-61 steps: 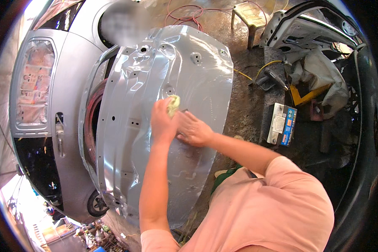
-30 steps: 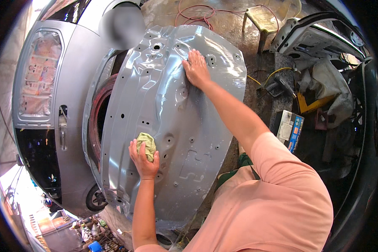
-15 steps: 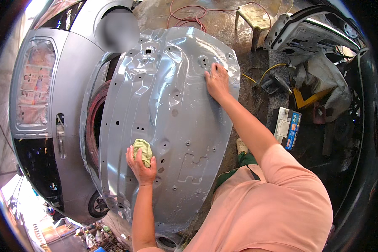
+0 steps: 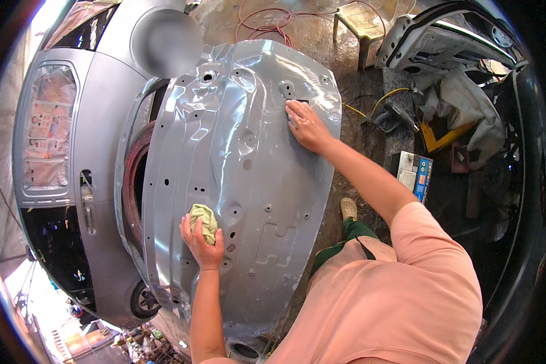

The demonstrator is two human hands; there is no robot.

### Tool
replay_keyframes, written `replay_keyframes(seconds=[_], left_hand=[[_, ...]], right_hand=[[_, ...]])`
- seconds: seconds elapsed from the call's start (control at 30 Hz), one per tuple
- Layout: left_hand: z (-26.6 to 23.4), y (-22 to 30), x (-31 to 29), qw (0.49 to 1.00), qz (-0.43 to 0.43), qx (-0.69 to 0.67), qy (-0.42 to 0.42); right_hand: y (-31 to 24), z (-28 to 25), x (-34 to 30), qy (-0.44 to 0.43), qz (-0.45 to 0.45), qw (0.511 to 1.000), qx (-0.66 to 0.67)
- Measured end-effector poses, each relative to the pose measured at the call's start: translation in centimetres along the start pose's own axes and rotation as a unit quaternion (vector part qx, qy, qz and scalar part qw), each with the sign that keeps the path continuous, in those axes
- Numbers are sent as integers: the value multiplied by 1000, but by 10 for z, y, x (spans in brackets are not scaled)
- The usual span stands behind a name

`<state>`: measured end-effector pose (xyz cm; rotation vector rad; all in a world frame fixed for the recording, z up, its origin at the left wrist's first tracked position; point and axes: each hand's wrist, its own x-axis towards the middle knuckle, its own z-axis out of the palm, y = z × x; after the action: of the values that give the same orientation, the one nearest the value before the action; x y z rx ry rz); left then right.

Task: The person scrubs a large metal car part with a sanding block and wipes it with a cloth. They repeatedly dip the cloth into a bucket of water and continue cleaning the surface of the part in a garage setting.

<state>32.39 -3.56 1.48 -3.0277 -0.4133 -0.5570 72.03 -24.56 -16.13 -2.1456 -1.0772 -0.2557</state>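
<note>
Head view: over the last second the right hand has slid from the middle of the grey car panel out to its far right edge, while the left hand has barely shifted, so the wiping seems paused while the panel is steadied. Right fingers lie spread and flat beside a small dark slot, holding nothing. Left fingers curl closed around a yellow-green rag, pressed against the panel's lower left. A grey car stands just behind.

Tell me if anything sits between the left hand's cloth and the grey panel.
Nothing visible does. The left hand presses the yellow-green cloth straight onto the grey panel; the right hand rests apart, near the panel's far edge.
</note>
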Motion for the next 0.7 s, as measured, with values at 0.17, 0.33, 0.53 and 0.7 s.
replay_keyframes(seconds=[0.17, 0.33, 0.53, 0.7], left_hand=[[1, -1, 2, 1000, 7, -4, 1], [1, 1, 3, 1000, 4, -2, 0], [0, 2, 7, 1000, 6, -6, 3], [1, -3, -2, 1000, 1, -1, 1]], right_hand=[[14, -14, 2, -23, -28, 999, 11], [27, -51, 22, -102, -15, 995, -3], [36, -33, 11, -93, -40, 995, 3], [-51, -9, -51, -92, 1, 990, 102]])
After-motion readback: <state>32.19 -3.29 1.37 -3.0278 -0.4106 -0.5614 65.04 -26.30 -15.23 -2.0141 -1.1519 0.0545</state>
